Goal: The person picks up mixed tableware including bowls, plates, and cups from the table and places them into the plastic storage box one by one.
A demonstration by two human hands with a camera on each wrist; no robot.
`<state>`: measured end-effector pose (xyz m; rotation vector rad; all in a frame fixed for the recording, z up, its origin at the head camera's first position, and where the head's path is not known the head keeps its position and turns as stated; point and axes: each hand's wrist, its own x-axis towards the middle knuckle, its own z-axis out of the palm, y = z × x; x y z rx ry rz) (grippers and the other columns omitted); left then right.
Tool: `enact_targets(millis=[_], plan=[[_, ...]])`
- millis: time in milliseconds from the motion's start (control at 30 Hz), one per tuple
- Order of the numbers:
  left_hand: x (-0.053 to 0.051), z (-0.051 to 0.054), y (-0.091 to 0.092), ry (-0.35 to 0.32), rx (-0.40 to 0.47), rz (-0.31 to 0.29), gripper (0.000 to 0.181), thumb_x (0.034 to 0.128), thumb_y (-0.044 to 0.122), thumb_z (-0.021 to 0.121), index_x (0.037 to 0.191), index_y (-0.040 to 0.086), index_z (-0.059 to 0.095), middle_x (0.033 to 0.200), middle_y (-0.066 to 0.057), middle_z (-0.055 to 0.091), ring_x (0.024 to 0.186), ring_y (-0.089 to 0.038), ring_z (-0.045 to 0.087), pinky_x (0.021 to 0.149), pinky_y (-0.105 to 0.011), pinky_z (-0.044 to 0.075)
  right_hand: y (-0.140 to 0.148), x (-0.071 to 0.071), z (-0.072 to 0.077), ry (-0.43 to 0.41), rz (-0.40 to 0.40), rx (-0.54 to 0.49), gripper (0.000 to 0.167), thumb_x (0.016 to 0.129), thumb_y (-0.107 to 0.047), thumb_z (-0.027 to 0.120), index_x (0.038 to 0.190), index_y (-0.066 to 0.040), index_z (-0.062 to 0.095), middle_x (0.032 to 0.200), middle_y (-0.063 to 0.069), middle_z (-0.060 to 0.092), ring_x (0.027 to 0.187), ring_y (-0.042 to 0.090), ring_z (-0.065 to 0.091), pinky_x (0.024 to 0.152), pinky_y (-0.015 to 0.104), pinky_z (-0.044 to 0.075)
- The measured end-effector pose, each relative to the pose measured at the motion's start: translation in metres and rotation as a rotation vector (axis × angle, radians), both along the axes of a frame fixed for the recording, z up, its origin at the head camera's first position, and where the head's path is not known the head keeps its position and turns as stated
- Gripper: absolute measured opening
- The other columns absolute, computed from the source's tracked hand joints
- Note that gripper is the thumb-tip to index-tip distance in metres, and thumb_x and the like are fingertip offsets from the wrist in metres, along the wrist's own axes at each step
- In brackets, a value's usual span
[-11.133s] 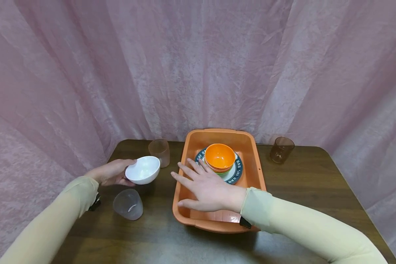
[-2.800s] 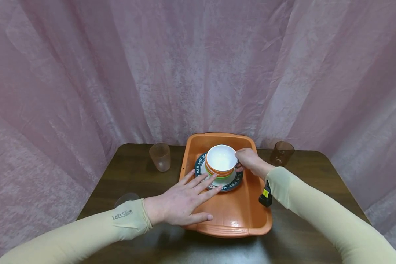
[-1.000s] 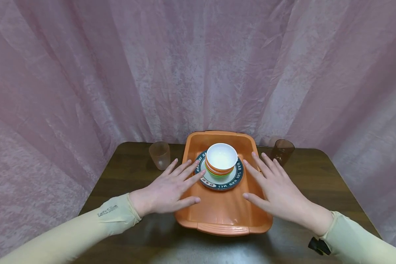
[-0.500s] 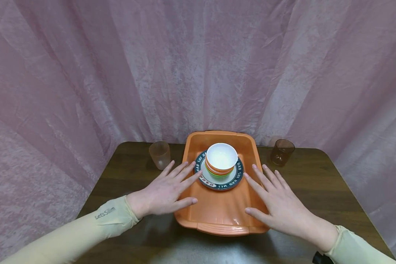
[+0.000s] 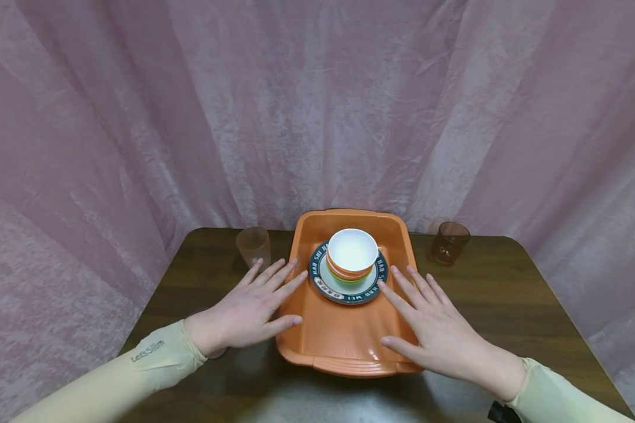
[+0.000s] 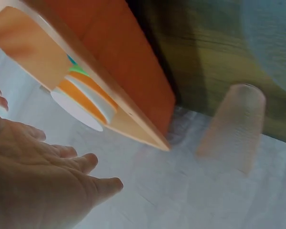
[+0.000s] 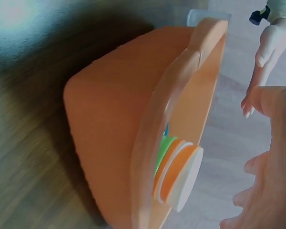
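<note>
Bowls (image 5: 353,249) nest in a stack, smooth white over orange and green, on a round dark-rimmed plate (image 5: 356,296) inside a glossy orange tub (image 5: 349,341) with rounded corners. Left hand (image 5: 246,311) and right hand (image 5: 441,332) grip nothing, fingers spread over its sides. A frosted cup (image 5: 254,242) and a brown see-through cup (image 5: 450,242) flank it on the wood-grain table (image 5: 513,311).

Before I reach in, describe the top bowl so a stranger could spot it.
Find the orange basin on the wooden table. Inside, a dark-rimmed plate carries stacked bowls. The top bowl is white, its inside showing, unlike the orange and green bowls beneath.
</note>
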<state>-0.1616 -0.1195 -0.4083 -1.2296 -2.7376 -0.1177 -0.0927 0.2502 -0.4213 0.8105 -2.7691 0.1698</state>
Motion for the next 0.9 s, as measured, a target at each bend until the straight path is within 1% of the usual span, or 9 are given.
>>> enact_targets(millis=[100,167,333,467,567,700,833,900], plan=[[0.002,0.003,-0.014,0.000,0.026,0.032,0.079,0.1011,0.066,0.045,0.165,0.023,0.024,0.170,-0.007,0.016,0.155,-0.032,0.017,0.121,-0.061,0.009,-0.008,-0.003,0.001,-0.017,0.019,0.005,0.087,0.097,-0.071,0.050,0.164,-0.021,0.028,0.171,0.008,0.011,0.156,0.034,0.004,0.122,0.058,0.009],[0.003,0.004,-0.024,-0.012,0.033,0.065,0.079,0.1013,0.066,0.045,0.164,0.022,0.025,0.170,-0.007,0.017,0.155,-0.032,0.018,0.121,-0.061,0.007,-0.015,-0.005,0.001,-0.027,0.035,0.007,0.087,0.096,-0.072,0.048,0.164,-0.023,0.026,0.171,0.008,0.011,0.156,0.035,0.005,0.122,0.058,0.008],[0.006,0.003,-0.049,-0.071,0.030,0.157,0.080,0.1019,0.067,0.042,0.165,0.022,0.022,0.171,-0.006,0.012,0.156,-0.031,0.012,0.121,-0.060,0.003,-0.034,-0.010,0.005,-0.033,0.083,0.022,0.086,0.097,-0.075,0.042,0.165,-0.024,0.025,0.171,0.006,0.011,0.156,0.036,0.009,0.122,0.057,0.007],[0.010,0.003,-0.068,-0.124,0.029,0.218,0.081,0.1020,0.068,0.040,0.166,0.024,0.017,0.171,-0.007,0.008,0.156,-0.035,0.010,0.121,-0.060,0.000,-0.051,-0.012,0.012,-0.054,0.124,0.031,0.086,0.097,-0.076,0.038,0.165,-0.027,0.020,0.171,0.005,0.010,0.156,0.034,0.004,0.123,0.056,0.007],[0.013,0.002,-0.081,-0.143,0.032,0.259,0.080,0.1022,0.068,0.039,0.166,0.025,0.014,0.171,-0.008,0.007,0.155,-0.036,0.010,0.121,-0.060,-0.001,-0.065,-0.013,0.016,-0.077,0.165,0.036,0.086,0.097,-0.075,0.039,0.166,-0.029,0.014,0.172,0.005,0.008,0.156,0.032,-0.002,0.123,0.055,0.006],[0.017,0.001,-0.095,-0.151,0.039,0.298,0.080,0.1023,0.067,0.040,0.166,0.026,0.013,0.171,-0.007,0.007,0.155,-0.036,0.010,0.121,-0.059,-0.003,-0.082,-0.015,0.021,-0.083,0.218,0.060,0.086,0.098,-0.074,0.041,0.166,-0.029,0.013,0.172,0.002,0.001,0.156,0.029,-0.008,0.124,0.054,0.004],[0.019,-0.002,-0.105,-0.152,0.051,0.319,0.081,0.1022,0.066,0.042,0.166,0.026,0.013,0.171,-0.009,0.007,0.155,-0.038,0.011,0.121,-0.060,-0.004,-0.098,-0.017,0.024,-0.066,0.263,0.089,0.085,0.098,-0.075,0.036,0.166,-0.029,0.013,0.172,0.002,-0.004,0.156,0.028,-0.012,0.124,0.053,0.005],[0.021,-0.003,-0.109,-0.153,0.053,0.332,0.082,0.1017,0.066,0.044,0.166,0.026,0.012,0.171,-0.010,0.008,0.154,-0.039,0.012,0.121,-0.061,-0.004,-0.105,-0.018,0.025,-0.069,0.291,0.086,0.084,0.098,-0.074,0.037,0.166,-0.029,0.015,0.172,0.002,-0.005,0.155,0.028,-0.013,0.124,0.054,0.006]])
